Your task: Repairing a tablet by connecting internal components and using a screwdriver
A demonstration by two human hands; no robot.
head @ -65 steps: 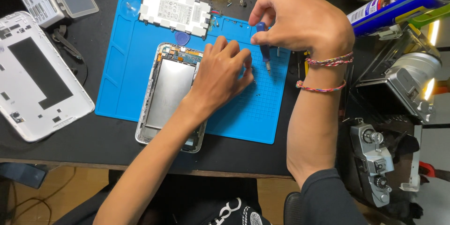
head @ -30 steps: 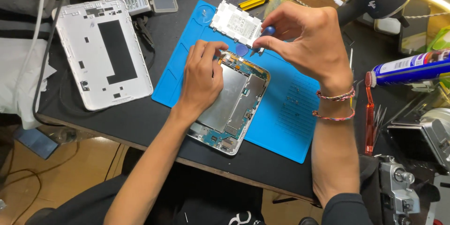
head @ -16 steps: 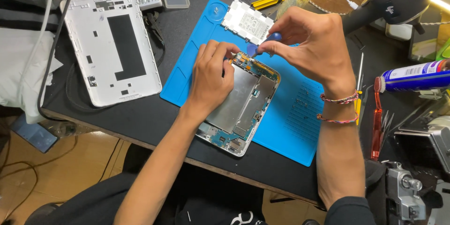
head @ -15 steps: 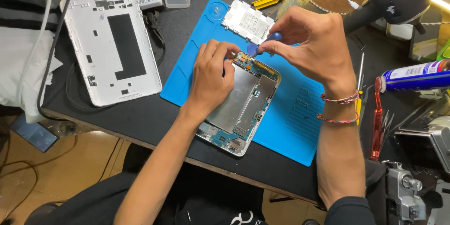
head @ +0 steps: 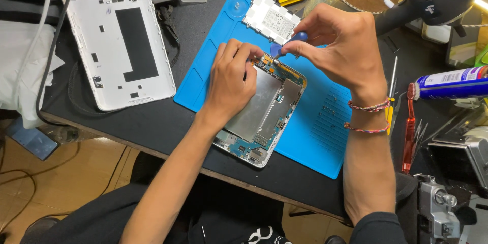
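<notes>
Both hands (head: 231,84) (head: 338,46) grip screwdriver (head: 295,38) over tablet (head: 264,117)

A white rectangular battery pack (head: 271,20) with a printed label lies atop the blue mat (head: 325,127). A blue-and-white labelled spray can (head: 450,83) lies at right.

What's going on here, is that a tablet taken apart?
Yes. A person has an opened tablet lying on a blue mat. The left hand steadies its top end while the right hand holds a blue-handled tool at that top edge. The white back cover lies to the left, a battery pack above.
</notes>
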